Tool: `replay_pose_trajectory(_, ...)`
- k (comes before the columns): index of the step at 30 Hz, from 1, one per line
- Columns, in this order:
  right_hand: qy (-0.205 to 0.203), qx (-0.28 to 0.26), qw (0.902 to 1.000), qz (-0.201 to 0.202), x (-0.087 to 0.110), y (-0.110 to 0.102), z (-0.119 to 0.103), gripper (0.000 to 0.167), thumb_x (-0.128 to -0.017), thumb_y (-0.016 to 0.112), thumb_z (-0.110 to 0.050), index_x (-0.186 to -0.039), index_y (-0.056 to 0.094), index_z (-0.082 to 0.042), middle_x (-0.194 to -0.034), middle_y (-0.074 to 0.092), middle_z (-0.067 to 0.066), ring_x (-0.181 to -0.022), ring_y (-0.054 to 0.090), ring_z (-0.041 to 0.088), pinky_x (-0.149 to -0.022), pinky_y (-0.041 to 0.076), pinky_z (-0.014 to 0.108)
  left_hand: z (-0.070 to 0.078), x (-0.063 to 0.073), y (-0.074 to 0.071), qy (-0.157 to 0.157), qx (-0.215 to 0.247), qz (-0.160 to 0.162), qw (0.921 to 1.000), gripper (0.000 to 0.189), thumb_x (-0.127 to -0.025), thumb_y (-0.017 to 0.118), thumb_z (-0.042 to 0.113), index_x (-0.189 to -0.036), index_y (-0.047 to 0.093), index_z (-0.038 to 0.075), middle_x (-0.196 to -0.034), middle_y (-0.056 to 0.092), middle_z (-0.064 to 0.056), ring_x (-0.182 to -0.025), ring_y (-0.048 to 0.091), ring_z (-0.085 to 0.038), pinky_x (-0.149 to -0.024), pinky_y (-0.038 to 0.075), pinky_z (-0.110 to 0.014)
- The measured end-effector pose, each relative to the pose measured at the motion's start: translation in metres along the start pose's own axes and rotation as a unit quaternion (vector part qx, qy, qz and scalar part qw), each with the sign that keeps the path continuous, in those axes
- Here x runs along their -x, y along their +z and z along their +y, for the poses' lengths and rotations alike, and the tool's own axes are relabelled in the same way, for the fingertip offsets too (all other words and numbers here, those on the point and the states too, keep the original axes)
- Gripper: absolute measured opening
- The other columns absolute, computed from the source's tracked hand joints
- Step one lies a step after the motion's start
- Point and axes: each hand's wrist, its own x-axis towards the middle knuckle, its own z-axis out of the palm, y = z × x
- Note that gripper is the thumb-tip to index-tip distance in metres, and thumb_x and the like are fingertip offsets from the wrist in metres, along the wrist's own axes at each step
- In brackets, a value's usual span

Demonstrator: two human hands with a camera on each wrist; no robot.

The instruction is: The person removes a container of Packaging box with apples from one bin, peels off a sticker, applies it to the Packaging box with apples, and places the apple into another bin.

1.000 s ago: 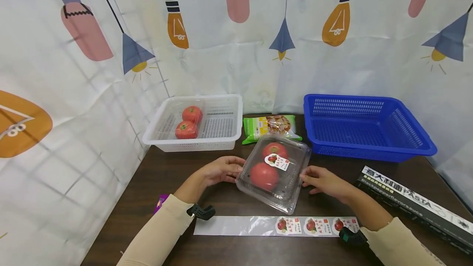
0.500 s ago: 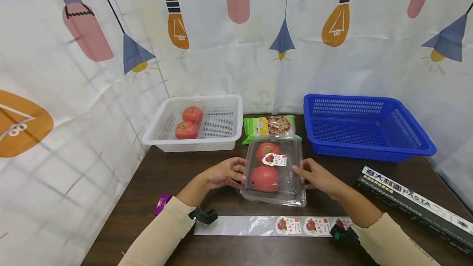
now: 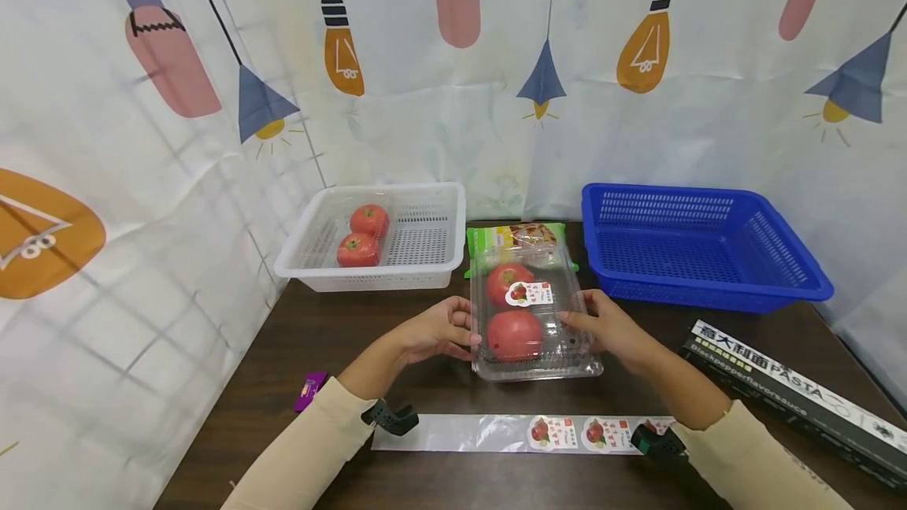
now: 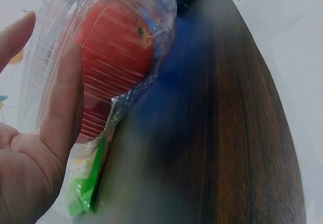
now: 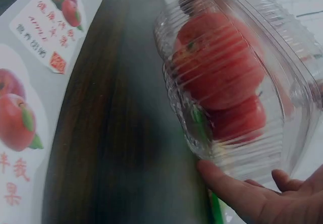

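A clear plastic clamshell box [image 3: 542, 371] with two tomatoes [image 3: 514, 335] inside is held above the table in the head view, its far end overlapping a green food packet [image 3: 489, 238]. A white label with a fruit picture [image 3: 529, 293] sits on its lid. My left hand [image 3: 438, 330] holds the box's left side, thumb at the edge. On the opposite side my right hand [image 3: 618, 329] grips it, thumb over the lid edge and the other fingers partly hidden. Both wrist views show the ribbed box wall beside the fingers, with a tomato [image 4: 116, 47] close behind it.
A white basket [image 3: 383, 282] at the back left holds another tomato pack [image 3: 359, 249]. At the back right stands a blue basket [image 3: 708, 296]. A pasta box [image 3: 794, 400] lies right, a label strip [image 3: 460, 433] in front, a small purple packet [image 3: 310, 391] left.
The clamshell box has turned from slanted to nearly straight and shifted slightly away from me, covering more of the green packet. My right hand has moved inward, its thumb now over the lid.
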Motion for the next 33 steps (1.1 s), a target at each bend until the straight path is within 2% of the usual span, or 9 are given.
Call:
replay_pose_trajectory(5, 0.000, -0.004, 0.9993, 0.037, -0.002, -0.002, -0.011, 0.063, -0.095, 0.061, -0.033, -0.135, 0.028, 0.003, -0.132, 0.044, 0.024, -0.115, 0.054, 0.034, -0.081, 0.053, 0.046, 0.010, 0.000, 0.001, 0.016, 0.002, -0.005, 0.9999, 0.054, -0.086, 0.072, 0.004, -0.125, 0.034, 0.000, -0.099, 0.062, -0.012, -0.085, 0.065, -0.021, -0.080, 0.055, -0.048)
replay_pose_trajectory(9, -0.005, -0.014, 0.9985, 0.053, -0.001, -0.008, -0.022, 0.055, -0.095, 0.059, -0.033, -0.127, 0.032, 0.002, -0.124, 0.047, 0.021, -0.106, 0.058, 0.029, -0.077, 0.054, 0.040, 0.020, -0.001, -0.002, 0.045, 0.014, -0.019, 0.9987, 0.050, -0.087, 0.073, 0.010, -0.122, 0.039, 0.000, -0.097, 0.062, -0.012, -0.083, 0.066, -0.023, -0.075, 0.057, -0.041)
replay_pose_trajectory(14, -0.028, -0.003, 0.9983, 0.051, 0.003, -0.027, -0.039, 0.051, -0.097, 0.056, -0.035, -0.125, 0.034, 0.003, -0.122, 0.045, 0.020, -0.100, 0.063, 0.023, -0.074, 0.054, 0.038, 0.029, -0.010, -0.004, 0.079, 0.021, -0.034, 0.9961, 0.034, -0.092, 0.063, 0.000, -0.120, 0.045, 0.000, -0.095, 0.062, -0.011, -0.078, 0.065, -0.022, -0.070, 0.058, -0.036)
replay_pose_trajectory(17, -0.041, 0.016, 0.9979, 0.047, 0.007, -0.043, -0.049, 0.052, -0.098, 0.053, -0.036, -0.125, 0.035, 0.005, -0.123, 0.044, 0.021, -0.100, 0.062, 0.021, -0.074, 0.054, 0.037, 0.032, -0.021, -0.003, 0.079, 0.011, -0.025, 0.9965, 0.030, -0.094, 0.054, -0.007, -0.123, 0.045, -0.005, -0.092, 0.061, -0.010, -0.077, 0.064, -0.021, -0.070, 0.057, -0.036)
replay_pose_trajectory(20, -0.049, 0.027, 0.9975, 0.043, 0.013, -0.059, -0.056, 0.051, -0.100, 0.051, -0.037, -0.124, 0.035, 0.005, -0.124, 0.042, 0.022, -0.096, 0.063, 0.016, -0.075, 0.055, 0.036, 0.033, -0.036, 0.001, 0.061, 0.000, -0.015, 0.9980, 0.032, -0.095, 0.053, -0.006, -0.125, 0.043, -0.009, -0.090, 0.060, -0.008, -0.077, 0.064, -0.020, -0.072, 0.057, -0.036)
replay_pose_trajectory(23, -0.054, 0.027, 0.9973, 0.043, 0.018, -0.076, -0.060, 0.049, -0.101, 0.049, -0.036, -0.123, 0.034, 0.005, -0.125, 0.041, 0.023, -0.092, 0.066, 0.011, -0.075, 0.056, 0.037, 0.034, -0.055, 0.007, 0.038, -0.010, -0.008, 0.9992, 0.030, -0.096, 0.054, -0.003, -0.125, 0.045, -0.008, -0.092, 0.061, -0.008, -0.078, 0.064, -0.020, -0.073, 0.057, -0.037)
replay_pose_trajectory(27, -0.065, 0.004, 0.9966, 0.051, 0.021, -0.100, -0.063, 0.042, -0.103, 0.047, -0.033, -0.122, 0.035, 0.003, -0.119, 0.047, 0.018, -0.089, 0.068, 0.012, -0.072, 0.058, 0.040, 0.041, -0.087, 0.020, 0.028, -0.029, -0.001, 0.9992, 0.026, -0.098, 0.054, 0.002, -0.122, 0.048, -0.004, -0.104, 0.061, -0.018, -0.081, 0.065, -0.021, -0.082, 0.055, -0.044)
replay_pose_trajectory(30, -0.073, -0.031, 0.9955, 0.052, 0.023, -0.119, -0.061, 0.035, -0.104, 0.046, -0.030, -0.119, 0.042, 0.002, -0.114, 0.052, 0.009, -0.089, 0.069, 0.015, -0.071, 0.058, 0.041, 0.045, -0.113, 0.031, 0.026, -0.035, -0.003, 0.9991, 0.024, -0.098, 0.054, 0.003, -0.121, 0.050, -0.003, -0.116, 0.058, -0.029, -0.083, 0.065, -0.023, -0.086, 0.052, -0.050)
replay_pose_trajectory(33, -0.084, -0.080, 0.9922, 0.045, 0.024, -0.136, -0.056, 0.025, -0.104, 0.045, -0.026, -0.112, 0.055, -0.004, -0.110, 0.057, 0.003, -0.089, 0.070, 0.019, -0.069, 0.058, 0.041, 0.045, -0.140, 0.044, 0.015, -0.020, -0.009, 0.9996, 0.022, -0.098, 0.055, 0.004, -0.120, 0.052, -0.001, -0.117, 0.059, -0.030, -0.084, 0.067, -0.025, -0.086, 0.052, -0.050)
